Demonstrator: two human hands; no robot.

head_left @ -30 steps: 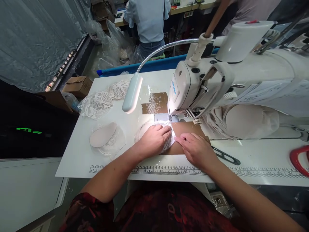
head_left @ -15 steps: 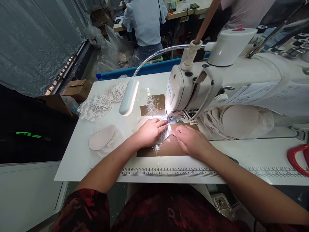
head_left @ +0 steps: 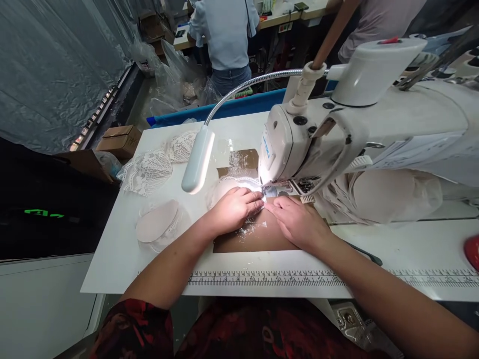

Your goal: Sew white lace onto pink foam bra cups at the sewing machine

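A white lace cup piece (head_left: 220, 188) with a scalloped edge lies under the presser foot of the white sewing machine (head_left: 277, 144). My left hand (head_left: 237, 207) rests on it with fingers bent and close together, the fingertips holding the lace down just in front of the needle area. Thumb and forefinger of my right hand (head_left: 294, 217) pinch the near edge of the same piece, close to my left fingertips. Much of the lace is hidden beneath my left hand. Under both hands spreads a brown taped patch (head_left: 243, 242) on the white table.
Lace pieces (head_left: 144, 172) lie at the back left, and a beige oval pad (head_left: 157, 222) sits nearer. A lamp (head_left: 198, 159) hangs left of the machine. More pads (head_left: 385, 194) are piled under its arm. A printed ruler (head_left: 258, 279) runs along the front edge. A person (head_left: 228, 40) sits beyond.
The lace flap that showed between my hands is now mostly covered, and more scalloped edge shows behind my left hand. My fingers have come closer together. The view has shifted slightly.
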